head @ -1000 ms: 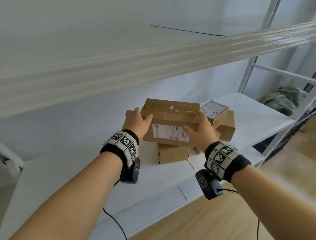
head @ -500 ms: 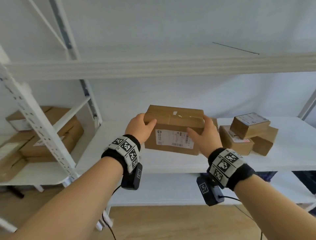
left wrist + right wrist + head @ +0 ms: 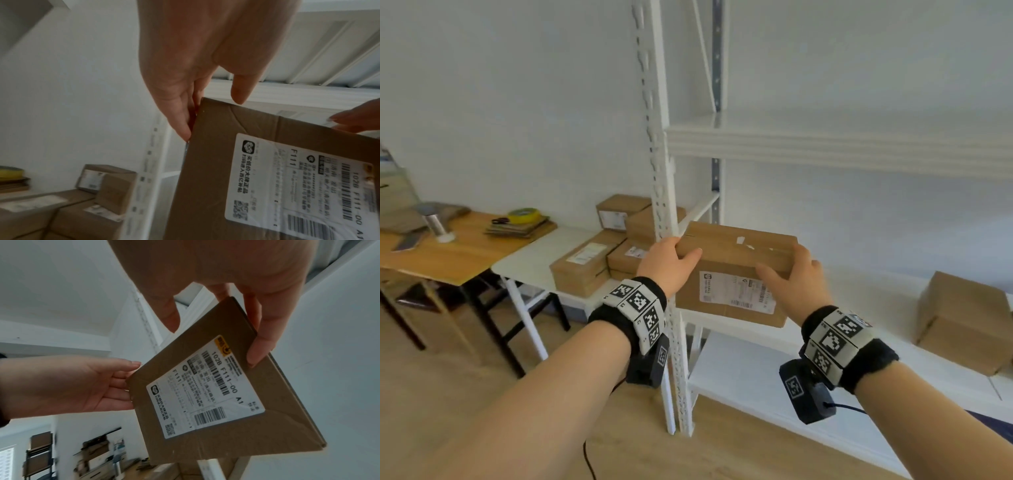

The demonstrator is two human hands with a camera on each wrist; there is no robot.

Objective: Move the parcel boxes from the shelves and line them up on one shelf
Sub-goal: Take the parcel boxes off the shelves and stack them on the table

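I carry a brown parcel box [image 3: 736, 274] with a white shipping label in the air in front of the white shelf unit's upright post [image 3: 664, 212]. My left hand [image 3: 671, 263] grips its left end, thumb on the front face. My right hand [image 3: 798, 277] grips its right end. The label [image 3: 292, 183] shows close in the left wrist view, beside my left hand [image 3: 197, 68]. In the right wrist view my right hand [image 3: 236, 288] clasps the box [image 3: 216, 394]. Several parcel boxes [image 3: 599, 253] are stacked on a white table to the left. One more box [image 3: 962, 318] sits on the shelf at right.
A wooden table [image 3: 445, 253] at the left carries a yellow tape roll [image 3: 524, 215], a metal cup [image 3: 436, 224] and a stack of flat things. The shelf board [image 3: 859, 339] behind the carried box and a lower board [image 3: 756, 377] are white. Wooden floor lies below.
I have turned left with the box in both hands. The shelf's upright post and the table with stacked boxes have come into view; the small boxes on the right shelf have slid out of sight.
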